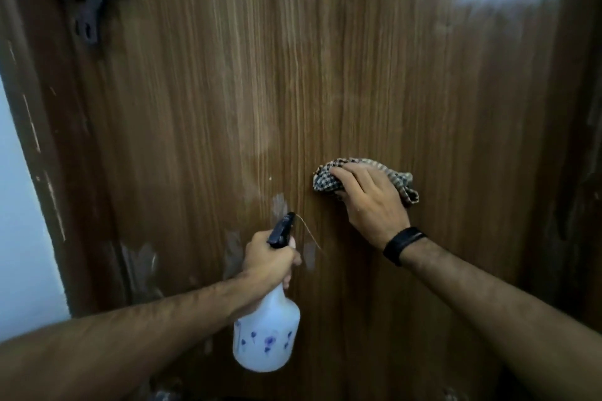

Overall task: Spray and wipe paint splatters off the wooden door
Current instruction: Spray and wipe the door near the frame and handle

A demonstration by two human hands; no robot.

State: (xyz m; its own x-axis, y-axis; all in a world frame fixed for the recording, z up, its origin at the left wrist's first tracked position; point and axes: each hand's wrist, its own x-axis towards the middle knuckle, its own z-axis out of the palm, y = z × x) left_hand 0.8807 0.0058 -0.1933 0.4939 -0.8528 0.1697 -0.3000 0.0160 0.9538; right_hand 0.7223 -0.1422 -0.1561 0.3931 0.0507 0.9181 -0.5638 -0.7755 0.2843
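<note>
So along the far left there's a strip of pale wall [19, 205], then the door's left edge, which is chipped with light scratches down it. The wooden door [358, 75] itself is dark brown laminate-looking stuff with fine vertical grain, pretty glossy, with bright light glare near the top edge toward the right corner. Up near the top left corner sits a dark metal latch [88, 6], kinda rusty looking. Whitish paint splatters [140, 260] are smeared in patches across the lower part of the door, left of centre and around the middle. The left hand [270, 259] grips the neck of a spray bottle [265, 332], fingers curled round it just under the black trigger head, nozzle pointing up at the door and close to one of the smears. Bottle is translucent white plastic, rounded shoulders, with small blue flower prints on it, no readable writing. Further right, the right hand [368, 202] presses a crumpled checkered cloth [365, 179] flat against the door around mid height, fingers spread over it; brown and cream woven check pattern. There's a black wristband [404, 246] on that wrist. Right edge of the door goes dark and shadowy.
</note>
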